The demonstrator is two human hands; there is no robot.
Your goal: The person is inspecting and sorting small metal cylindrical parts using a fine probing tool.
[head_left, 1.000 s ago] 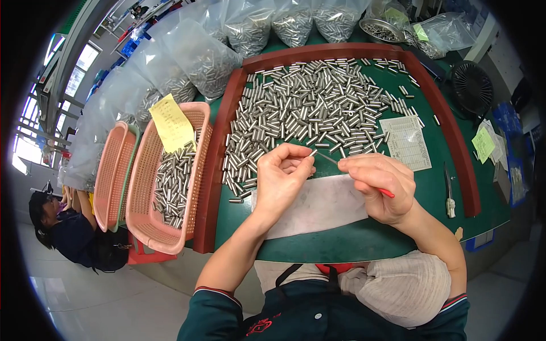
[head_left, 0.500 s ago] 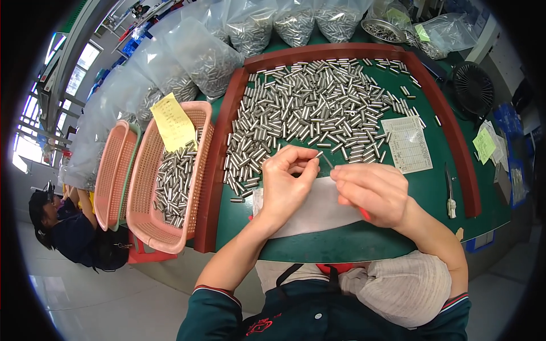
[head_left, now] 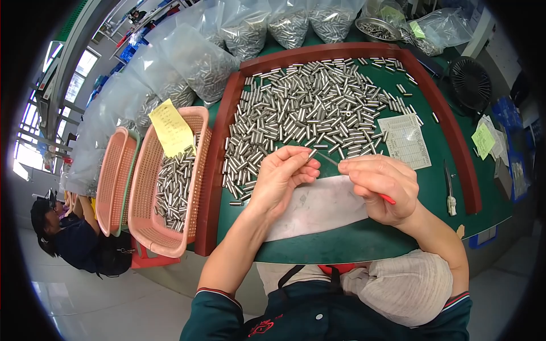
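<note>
Between the thumb and forefinger of my left hand (head_left: 286,175) a small shiny metal cylinder (head_left: 312,154) is pinched. My right hand (head_left: 385,186) is closed on a thin rod-like tool (head_left: 328,159); its red end sticks out below my fingers. The tool's slim tip reaches the end of the cylinder; whether it goes inside is too small to tell. Under both hands lies a pale cloth (head_left: 318,210). Just beyond them spreads a large heap of similar metal cylinders (head_left: 307,105) on the green table top (head_left: 352,245).
A dark red frame (head_left: 213,196) borders the heap. To the left stand pink baskets (head_left: 133,213), one holding cylinders and a yellow note. Filled plastic bags (head_left: 207,68) line the back. At the right are a printed sheet (head_left: 405,142), a pointed tool (head_left: 449,190) and a black fan (head_left: 469,85).
My right hand has shifted slightly right and turned, showing more of the red end. The left fingers have opened out a little around the cylinder, which is still pinched.
</note>
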